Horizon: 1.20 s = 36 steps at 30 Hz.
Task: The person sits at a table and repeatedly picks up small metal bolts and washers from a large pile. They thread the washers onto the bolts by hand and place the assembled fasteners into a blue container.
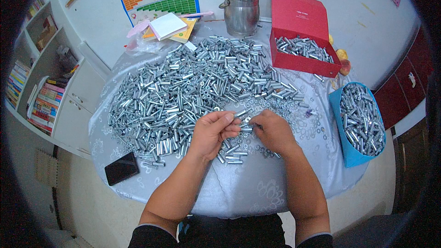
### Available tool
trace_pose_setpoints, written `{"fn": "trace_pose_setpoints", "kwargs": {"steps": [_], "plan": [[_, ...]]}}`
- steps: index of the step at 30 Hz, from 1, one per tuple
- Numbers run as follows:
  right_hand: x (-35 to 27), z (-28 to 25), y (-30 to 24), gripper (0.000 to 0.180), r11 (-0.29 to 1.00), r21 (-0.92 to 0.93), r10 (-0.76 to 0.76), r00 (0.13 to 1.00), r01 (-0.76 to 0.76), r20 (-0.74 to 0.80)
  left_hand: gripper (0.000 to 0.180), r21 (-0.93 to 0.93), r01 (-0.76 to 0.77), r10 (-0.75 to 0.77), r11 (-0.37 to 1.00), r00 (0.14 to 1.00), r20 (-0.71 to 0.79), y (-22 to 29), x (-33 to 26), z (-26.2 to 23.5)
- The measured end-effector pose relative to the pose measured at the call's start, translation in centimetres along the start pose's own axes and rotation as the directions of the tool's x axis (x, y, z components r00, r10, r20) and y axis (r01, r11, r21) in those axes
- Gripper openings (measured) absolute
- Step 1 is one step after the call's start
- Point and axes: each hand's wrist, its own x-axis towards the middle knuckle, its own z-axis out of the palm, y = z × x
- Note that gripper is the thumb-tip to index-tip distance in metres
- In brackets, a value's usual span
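Note:
My left hand (pixel 215 133) pinches a short shiny metal tube (pixel 242 113) between thumb and fingertips, over the near side of the pile. Just right of it, my right hand (pixel 274 132) is closed with its fingers pointing down and left. Whatever its fingertips may hold is hidden or too small to make out. A large heap of similar metal tubes (pixel 183 82) spreads beyond both hands. Small flat washers (pixel 301 128) lie scattered to the right of my right hand. Several loose tubes (pixel 234 157) rest on the cloth below my fingers.
A blue bin (pixel 336 124) full of tubes stands at the right. Behind it, an open red box (pixel 301 67) holds more. A steel canister (pixel 242 11) and stacked notepads (pixel 169 25) sit at the back. A black phone (pixel 121 169) lies near the tablecloth's (pixel 229 193) left edge.

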Motion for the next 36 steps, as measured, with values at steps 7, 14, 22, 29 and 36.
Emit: {"fn": "trace_pose_setpoints", "kwargs": {"steps": [7, 14, 22, 29, 36], "plan": [[0.1, -0.5, -0.6, 0.014, 0.999, -0.051, 0.004, 0.999, -0.002, 0.044, 0.021, 0.01, 0.008, -0.008, 1.0, 1.0, -0.022, -0.1, 0.2, -0.1], [0.4, -0.5, 0.3, 0.024, 0.994, 0.109, 0.0, 1.0, 0.003, -0.029, 0.02, 0.035, 0.011, -0.01, 0.999, 1.0, -0.02, -0.1, 0.0, 0.0], [0.5, -1.5, 0.1, 0.014, 0.534, 0.845, 0.165, 0.984, -0.029, -0.071, 0.019, 0.107, 0.006, -0.004, 0.994, 1.0, -0.013, -0.2, -0.1, 0.3], [0.3, -0.9, 0.1, 0.017, 0.575, 0.818, 0.118, 0.991, -0.022, -0.057, 0.019, 0.138, 0.007, -0.004, 0.99, 1.0, -0.017, -0.3, -0.1, 0.2], [0.3, -0.7, 0.0, 0.016, 0.665, 0.736, 0.148, 0.988, -0.129, 0.039, 0.019, 0.16, -0.005, 0.007, 0.987, 1.0, -0.01, -0.3, -0.1, 0.2]]}}
